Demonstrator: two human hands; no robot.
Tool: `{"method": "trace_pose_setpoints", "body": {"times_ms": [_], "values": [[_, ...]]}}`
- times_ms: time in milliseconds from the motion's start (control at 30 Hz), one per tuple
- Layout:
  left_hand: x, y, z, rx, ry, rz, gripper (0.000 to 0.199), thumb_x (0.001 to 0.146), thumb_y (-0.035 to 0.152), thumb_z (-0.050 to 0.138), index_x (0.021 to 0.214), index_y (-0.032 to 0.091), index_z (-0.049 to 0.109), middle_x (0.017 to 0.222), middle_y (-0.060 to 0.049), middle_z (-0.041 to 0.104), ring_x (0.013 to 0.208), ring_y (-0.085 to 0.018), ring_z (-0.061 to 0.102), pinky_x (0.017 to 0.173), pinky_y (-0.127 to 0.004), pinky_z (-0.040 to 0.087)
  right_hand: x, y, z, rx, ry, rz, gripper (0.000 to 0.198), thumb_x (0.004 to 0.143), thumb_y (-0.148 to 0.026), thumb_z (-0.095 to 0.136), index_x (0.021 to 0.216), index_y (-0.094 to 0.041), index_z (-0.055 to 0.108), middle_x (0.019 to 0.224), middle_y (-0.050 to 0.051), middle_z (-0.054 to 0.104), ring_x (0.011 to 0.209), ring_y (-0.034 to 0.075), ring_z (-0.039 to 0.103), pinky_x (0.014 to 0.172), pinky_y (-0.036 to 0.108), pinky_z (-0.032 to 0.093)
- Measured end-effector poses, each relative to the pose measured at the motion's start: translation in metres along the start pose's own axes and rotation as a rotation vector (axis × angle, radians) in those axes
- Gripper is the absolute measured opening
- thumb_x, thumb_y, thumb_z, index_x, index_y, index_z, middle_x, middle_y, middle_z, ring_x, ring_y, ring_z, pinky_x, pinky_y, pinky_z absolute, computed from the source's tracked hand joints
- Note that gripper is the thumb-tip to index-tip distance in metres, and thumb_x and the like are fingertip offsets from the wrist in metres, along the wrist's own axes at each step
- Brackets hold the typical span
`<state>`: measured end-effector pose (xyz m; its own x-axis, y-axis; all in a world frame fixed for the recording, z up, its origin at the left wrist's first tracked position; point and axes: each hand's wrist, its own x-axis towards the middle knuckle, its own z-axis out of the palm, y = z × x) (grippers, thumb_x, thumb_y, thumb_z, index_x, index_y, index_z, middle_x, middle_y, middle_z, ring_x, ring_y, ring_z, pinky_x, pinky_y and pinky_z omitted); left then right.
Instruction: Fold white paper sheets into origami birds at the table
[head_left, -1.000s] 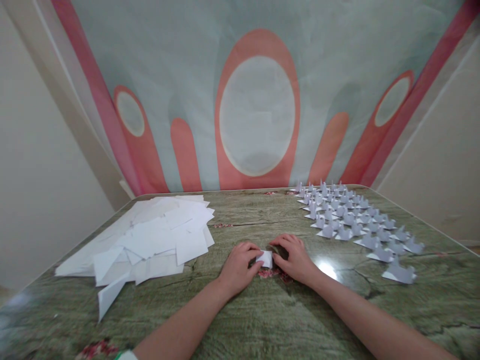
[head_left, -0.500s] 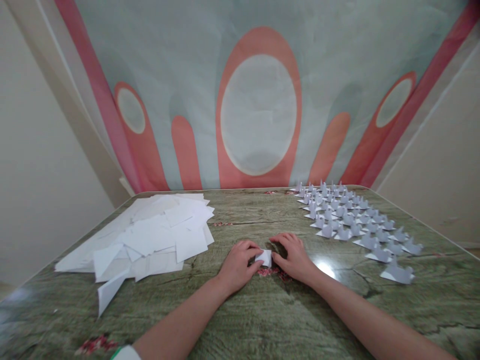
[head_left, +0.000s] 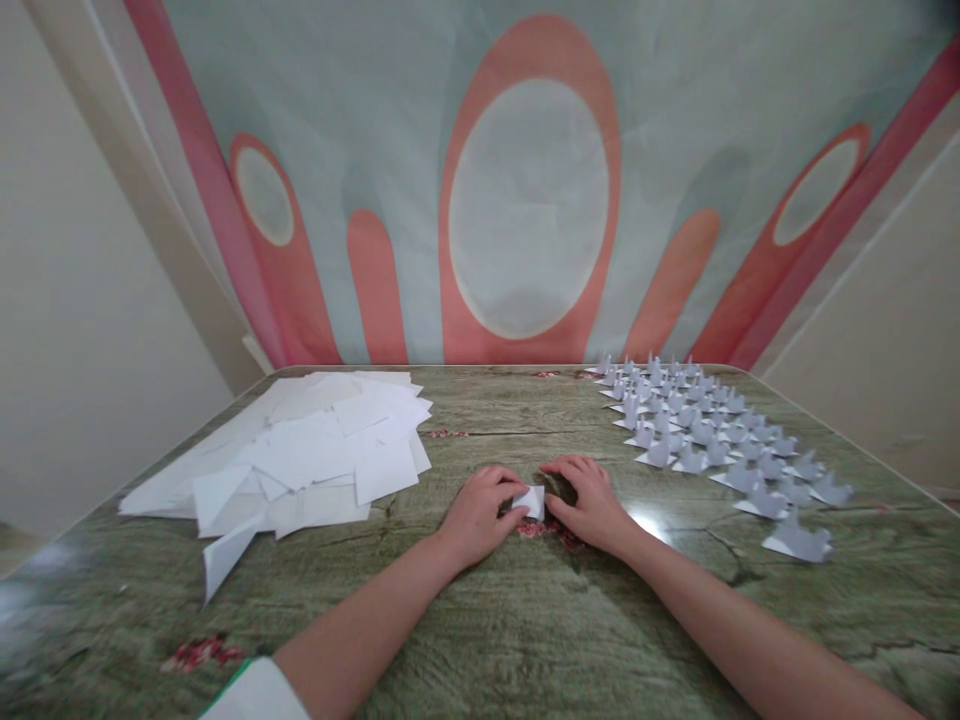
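A small folded piece of white paper [head_left: 534,502] lies on the table at the middle, between my two hands. My left hand [head_left: 487,512] grips its left edge with thumb and forefinger. On the other side is my right hand [head_left: 589,503], fingers curved and thumb apart from the forefinger. The right thumb tip sits at the paper's right edge; whether it touches is hard to tell. Details of the folds are too small to make out.
Loose white paper sheets [head_left: 315,450] lie in a spread pile at the left. Rows of small folded paper figures [head_left: 697,430] stand at the right, the closest one [head_left: 799,540] nearer me. Behind the wood-patterned table [head_left: 480,640] hangs a patterned backdrop [head_left: 525,200].
The camera view has shifted slightly. Both hands keep almost the same pose around the folded paper, with the paper turned or shifted a little at most.
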<state>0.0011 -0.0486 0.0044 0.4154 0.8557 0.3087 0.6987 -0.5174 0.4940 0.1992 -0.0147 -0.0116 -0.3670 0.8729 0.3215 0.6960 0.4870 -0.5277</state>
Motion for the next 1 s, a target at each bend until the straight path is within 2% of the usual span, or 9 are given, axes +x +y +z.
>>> {"method": "trace_pose_setpoints", "body": {"times_ms": [567,833,1000], "values": [[-0.0001,0.0006,0.0004,-0.002,0.005,-0.004,0.026,0.079,0.023,0.060,0.104,0.024,0.063,0.101,-0.004,0.057,0.095,-0.020,0.050,0.085,-0.035,0.040,0.0000,0.0016,-0.0005,-0.002,-0.018,0.008,0.033,0.071,-0.026,0.058,0.104,-0.026,0.060,0.103,0.004,0.058,0.101,0.024,0.046,0.089,0.040,0.031],[0.0000,0.0040,-0.0032,-0.036,-0.004,-0.020,0.026,0.077,0.028,0.063,0.103,0.024,0.064,0.100,-0.004,0.059,0.095,-0.020,0.051,0.085,-0.033,0.040,-0.0014,-0.0033,-0.0029,-0.013,-0.037,-0.077,0.029,0.072,-0.025,0.058,0.101,-0.027,0.063,0.103,0.004,0.058,0.100,0.023,0.047,0.088,0.038,0.031],[0.0002,0.0058,-0.0043,-0.038,-0.012,-0.034,0.034,0.072,0.037,0.068,0.103,0.023,0.063,0.101,-0.003,0.060,0.094,-0.021,0.051,0.085,-0.033,0.040,-0.0028,-0.0058,-0.0010,-0.039,-0.010,-0.137,0.019,0.074,-0.020,0.058,0.091,-0.026,0.066,0.094,0.003,0.061,0.094,0.021,0.050,0.087,0.039,0.030]]}}
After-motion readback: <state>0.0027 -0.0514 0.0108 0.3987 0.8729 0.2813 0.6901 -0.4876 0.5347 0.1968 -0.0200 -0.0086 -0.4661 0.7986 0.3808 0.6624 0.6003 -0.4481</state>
